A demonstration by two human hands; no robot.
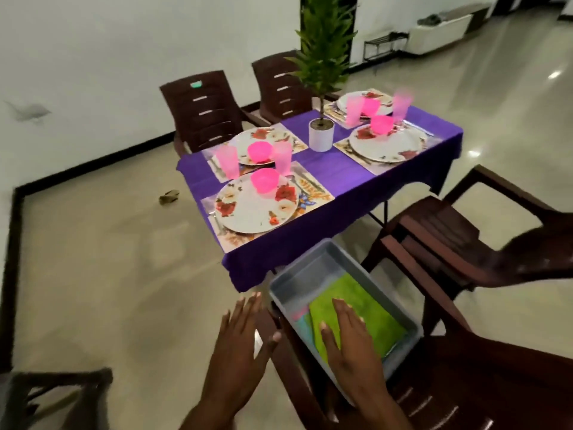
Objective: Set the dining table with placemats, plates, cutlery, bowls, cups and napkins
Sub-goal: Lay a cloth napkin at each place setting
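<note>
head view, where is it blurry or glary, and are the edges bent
Head view: the far-right pink cup is smeared by motion blur, the chair arm at right too; ceiling lights glare off the glossy floor; the wide-angle lens bows the black skirting line at the left edge; both hands look fairly sharp.

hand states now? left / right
Left hand: open, fingers straight, holding nothing, beside the tray.
Right hand: open, flat over the green napkin in the tray; contact unclear.
</note>
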